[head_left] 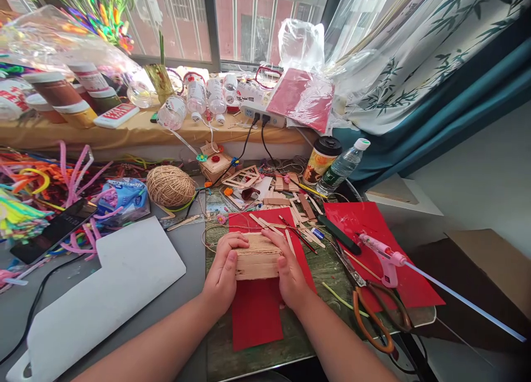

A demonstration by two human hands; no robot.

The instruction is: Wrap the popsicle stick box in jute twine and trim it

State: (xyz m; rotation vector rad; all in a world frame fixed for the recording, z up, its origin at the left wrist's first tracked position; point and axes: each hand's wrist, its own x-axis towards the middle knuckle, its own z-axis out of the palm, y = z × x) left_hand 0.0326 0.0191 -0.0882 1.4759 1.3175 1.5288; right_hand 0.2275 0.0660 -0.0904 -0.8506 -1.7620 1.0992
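A small box of pale wooden craft sticks (pixel 258 260) stands between my two hands, above red paper (pixel 257 321). My left hand (pixel 224 268) is wrapped round its left side, fingers over the top edge. On the opposite side my right hand (pixel 292 271) presses the wall with its thumb in front. Whether the box rests on the paper or is slightly lifted, I cannot tell. Loose craft sticks (pixel 269 224) and a dark red pencil (pixel 301 238) lie just behind it.
On the right are a pink glue gun (pixel 385 257) on more red paper, orange-handled scissors (pixel 373 315), a water bottle (pixel 342 166) and a lidded cup (pixel 321 161). Leftward lie a twine ball (pixel 171 187), a white board (pixel 103 299) and a phone (pixel 52 233).
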